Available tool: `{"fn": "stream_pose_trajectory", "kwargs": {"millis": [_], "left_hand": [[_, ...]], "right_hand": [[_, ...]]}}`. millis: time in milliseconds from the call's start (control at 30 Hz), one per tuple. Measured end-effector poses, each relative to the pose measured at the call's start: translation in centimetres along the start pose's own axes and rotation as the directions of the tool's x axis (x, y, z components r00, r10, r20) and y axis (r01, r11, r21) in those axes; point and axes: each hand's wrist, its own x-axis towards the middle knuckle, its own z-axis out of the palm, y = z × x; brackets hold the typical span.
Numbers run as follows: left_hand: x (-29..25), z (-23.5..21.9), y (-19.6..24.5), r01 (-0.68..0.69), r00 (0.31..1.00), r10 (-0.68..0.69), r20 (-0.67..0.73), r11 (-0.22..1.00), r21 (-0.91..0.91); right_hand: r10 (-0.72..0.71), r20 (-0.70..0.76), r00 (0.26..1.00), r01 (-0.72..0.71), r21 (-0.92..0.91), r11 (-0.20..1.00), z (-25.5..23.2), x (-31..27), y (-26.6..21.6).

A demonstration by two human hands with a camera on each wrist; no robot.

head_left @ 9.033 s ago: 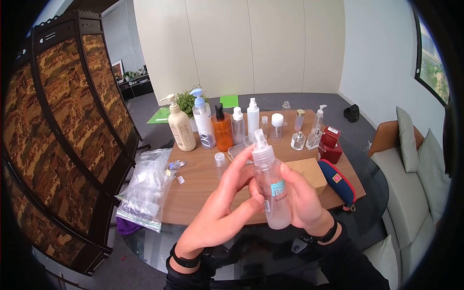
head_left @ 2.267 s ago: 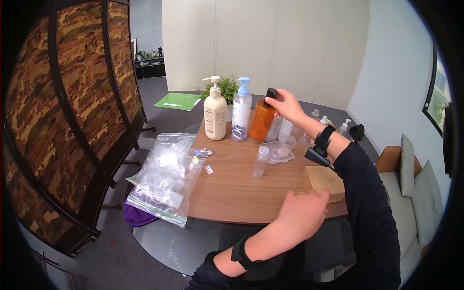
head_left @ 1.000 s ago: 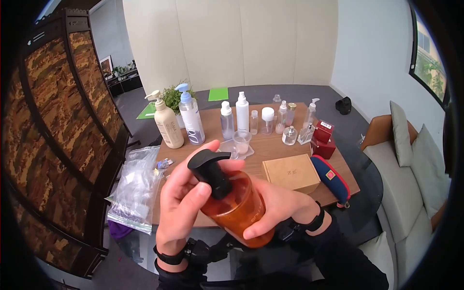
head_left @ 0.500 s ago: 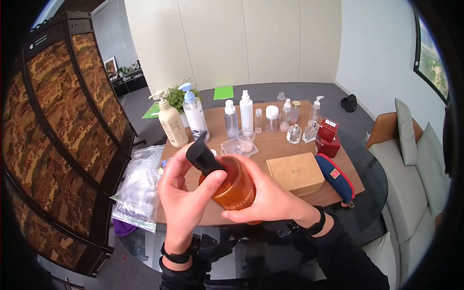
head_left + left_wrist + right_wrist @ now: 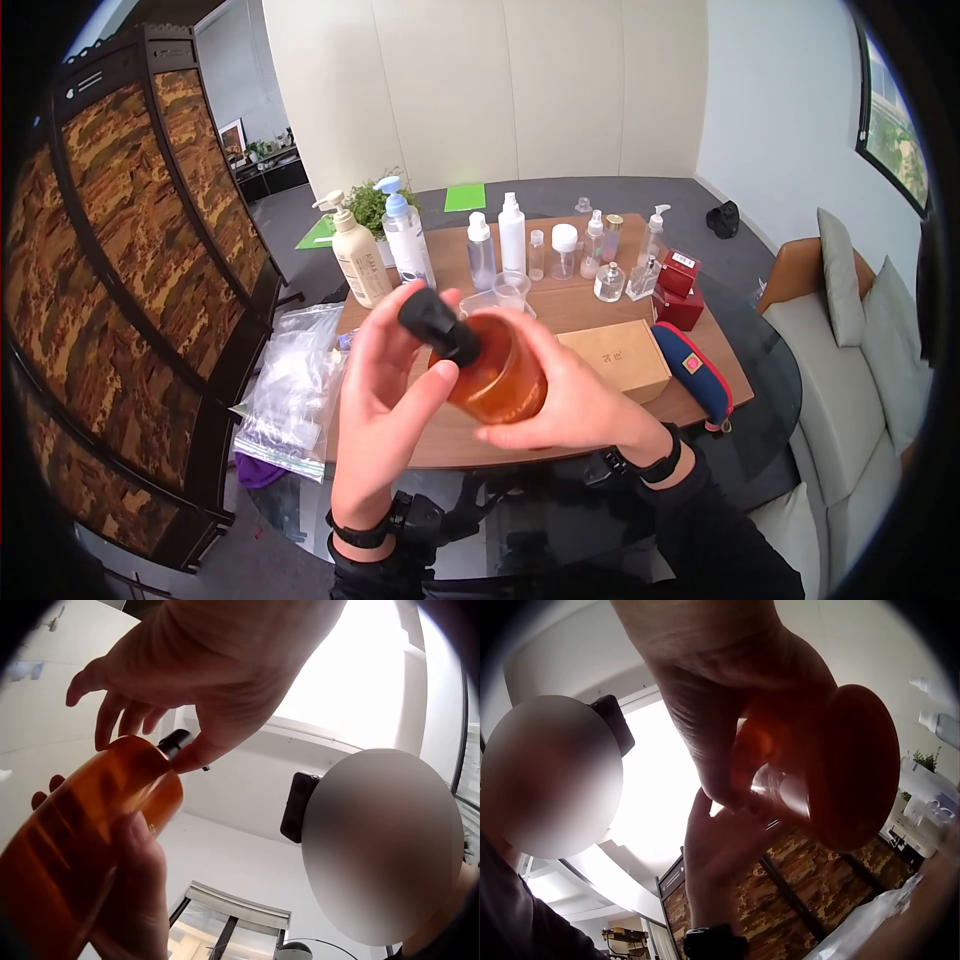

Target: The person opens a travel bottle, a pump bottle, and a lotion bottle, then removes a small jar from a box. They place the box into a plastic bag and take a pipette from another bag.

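Observation:
An amber pump bottle [image 5: 500, 375] with a black pump head [image 5: 438, 325] is held up over the near part of the table, tilted with its top toward the left. My right hand [image 5: 570, 400] grips the bottle's body, thumb across the near side. With thumb and fingers, my left hand [image 5: 385, 400] holds the bottle at the collar below the pump head. In the left wrist view, the left thumb meets the black neck of the pump [image 5: 176, 742]. The bottle's round base [image 5: 859, 769] faces the right wrist camera.
On the wooden table stand a beige pump bottle [image 5: 358, 260], a blue-topped pump bottle [image 5: 408, 245], a white spray bottle [image 5: 512, 235] and several small bottles. A cardboard box [image 5: 615, 360], a navy pouch [image 5: 695, 370] and red boxes [image 5: 680, 305] lie right. Plastic bags [image 5: 290, 385] lie left.
Earlier both hands held a clear spray bottle, which now stands among the small bottles. The right hand took the amber pump bottle from the back; both hands now hold it, its tilt slightly changed.

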Motion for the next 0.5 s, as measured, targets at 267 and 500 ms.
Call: {"fn": "stream_pose_trajectory", "kwargs": {"millis": [267, 500], "left_hand": [[-0.2, -0.5, 0.4, -0.098, 0.988, 0.107, -0.111, 0.991, 0.089], [-0.1, -2.3, 1.1, -0.331, 0.87, 0.313, -0.382, 0.944, 0.021]], "right_hand": [[0.048, 0.068, 0.997, -0.031, -0.233, 0.972, -0.2, -0.1, -1.3], [-0.012, 0.073, 0.997, 0.042, -0.424, 0.905, -1.3, 0.2, -1.0]]}}
